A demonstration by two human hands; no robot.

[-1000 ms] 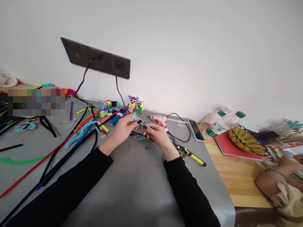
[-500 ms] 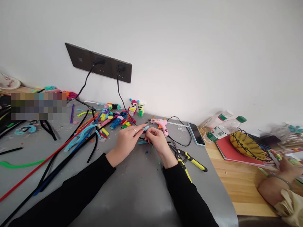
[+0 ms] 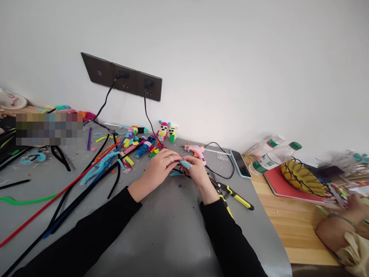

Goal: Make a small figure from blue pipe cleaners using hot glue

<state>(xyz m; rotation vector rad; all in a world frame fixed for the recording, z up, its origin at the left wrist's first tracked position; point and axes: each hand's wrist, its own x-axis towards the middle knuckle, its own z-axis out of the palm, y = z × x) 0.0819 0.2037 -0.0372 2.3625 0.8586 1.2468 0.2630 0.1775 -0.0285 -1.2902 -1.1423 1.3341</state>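
Note:
A small light-blue pipe cleaner piece (image 3: 186, 164) shows between my two hands, over the middle of the grey table. My right hand (image 3: 196, 173) pinches it between thumb and fingers. At the piece's left end, the fingertips of my left hand (image 3: 161, 169), which wears a ring, are closed on it too; part of it is hidden by the fingers. Beneath the hands lies another blue scrap (image 3: 174, 174). A pink hot glue gun (image 3: 197, 151) rests just behind my right hand. Yellow-and-black pliers (image 3: 230, 194) lie to the right of that wrist, partly covered by the sleeve.
Long pipe cleaners, including a red one (image 3: 46, 207), spread across the left side. Two small fuzzy figures (image 3: 163, 130) stand by the wall. A phone (image 3: 240, 163) and bottles (image 3: 266, 161) sit at right. Another person's arm (image 3: 334, 231) reaches in at far right, beside a yellow basket-like item (image 3: 302, 179).
The blue piece has turned and now lies across my right fingers, more of it showing. My right hand has rotated slightly, and both hands stay close together.

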